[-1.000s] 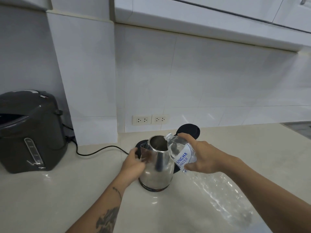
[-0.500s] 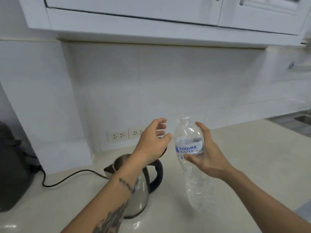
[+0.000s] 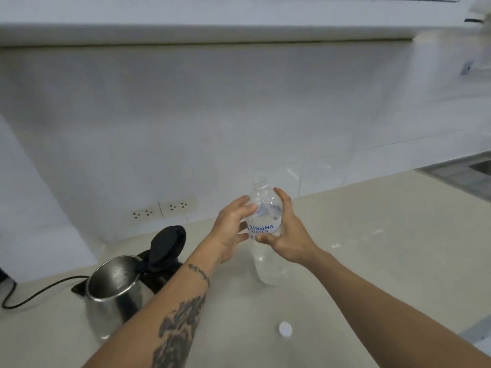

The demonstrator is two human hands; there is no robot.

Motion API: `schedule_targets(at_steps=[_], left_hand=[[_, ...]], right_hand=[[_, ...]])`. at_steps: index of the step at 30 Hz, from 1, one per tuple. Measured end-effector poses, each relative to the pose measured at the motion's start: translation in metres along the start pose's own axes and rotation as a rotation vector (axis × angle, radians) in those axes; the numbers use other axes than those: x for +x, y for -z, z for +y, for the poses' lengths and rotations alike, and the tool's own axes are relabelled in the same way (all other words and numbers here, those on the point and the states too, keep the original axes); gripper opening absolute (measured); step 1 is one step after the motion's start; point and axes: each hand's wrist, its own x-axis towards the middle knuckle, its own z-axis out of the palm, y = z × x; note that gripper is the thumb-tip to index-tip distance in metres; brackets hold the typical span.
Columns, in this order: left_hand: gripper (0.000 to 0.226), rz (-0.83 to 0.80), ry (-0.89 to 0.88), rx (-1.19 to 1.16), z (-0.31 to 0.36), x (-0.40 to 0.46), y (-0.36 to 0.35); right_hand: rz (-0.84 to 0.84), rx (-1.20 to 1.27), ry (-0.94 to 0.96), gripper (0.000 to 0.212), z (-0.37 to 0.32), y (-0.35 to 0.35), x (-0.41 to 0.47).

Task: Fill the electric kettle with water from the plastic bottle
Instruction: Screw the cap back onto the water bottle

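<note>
Clear plastic bottle (image 3: 265, 229) upright, uncapped, gripped by both hands' fingers (image 3: 240, 208); open steel kettle (image 3: 114, 290) left on bench; pour looks finished, capping remains.

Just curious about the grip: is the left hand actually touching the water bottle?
Touching. The head view shows the left hand with fingertips pressed on the water bottle shoulder.

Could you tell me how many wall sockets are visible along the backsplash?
2: one wall socket and a second wall socket right beside it, both above the counter behind the kettle. Others may lie outside the view.
</note>
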Motion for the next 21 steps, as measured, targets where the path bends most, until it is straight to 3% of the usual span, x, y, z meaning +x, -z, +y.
schedule_targets(at_steps=[3,8,15,21], left_hand=[[0.055,0.048,-0.021,0.032,-0.009,0.015,-0.009],[0.066,0.089,-0.037,0.105,-0.026,0.027,-0.015],[0.083,0.106,-0.129,0.279,-0.036,0.032,-0.033],[0.076,0.15,-0.169,0.362,-0.045,0.038,-0.03]], right_hand=[[-0.02,0.025,-0.024,0.121,0.017,0.003,0.009],[-0.058,0.008,-0.103,0.12,0.035,0.009,0.017],[-0.135,-0.052,-0.162,0.093,0.056,0.013,0.003],[-0.279,-0.245,-0.431,0.091,0.11,-0.003,-0.065]])
